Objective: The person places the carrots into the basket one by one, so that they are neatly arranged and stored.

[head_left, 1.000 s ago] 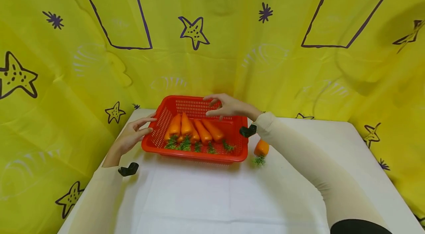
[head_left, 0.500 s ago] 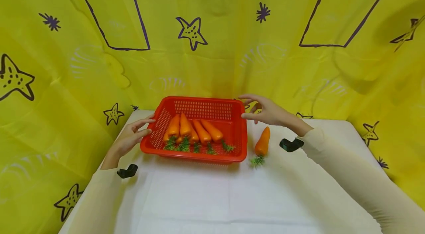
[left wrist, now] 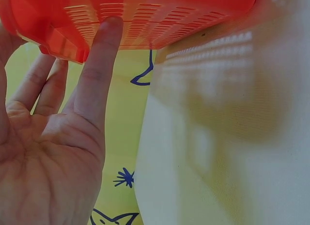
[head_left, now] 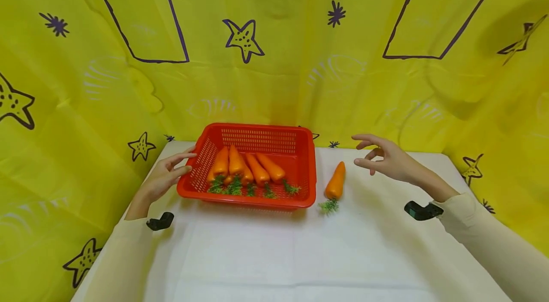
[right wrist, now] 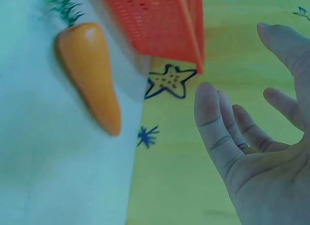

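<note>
A red slotted plastic basket (head_left: pixel 311 164) stands on the table, holding several orange carrots (head_left: pixel 270 167) with green tops toward the near side. My left hand (head_left: pixel 162 178) is at the basket's left end, fingers extended; in the left wrist view one fingertip lies against the slotted wall (left wrist: pixel 140 26). One single carrot (head_left: pixel 336 182) lies outside, just right of the basket, its tip pointing away and its leafy top (head_left: pixel 329 206) near. To the right of that carrot, my right hand (head_left: pixel 388 160) hovers with fingers spread and loosely bent, holding nothing.
A white cloth (head_left: pixel 244 249) covers the table. Yellow sheeting (head_left: pixel 279 54) with drawn stars and frames rises close behind the basket and along both sides. Small black devices (head_left: pixel 422 210) are worn at both wrists.
My right hand has moved from above the basket out to the right, past the loose carrot, which is now fully visible. My left hand stays at the basket's left end.
</note>
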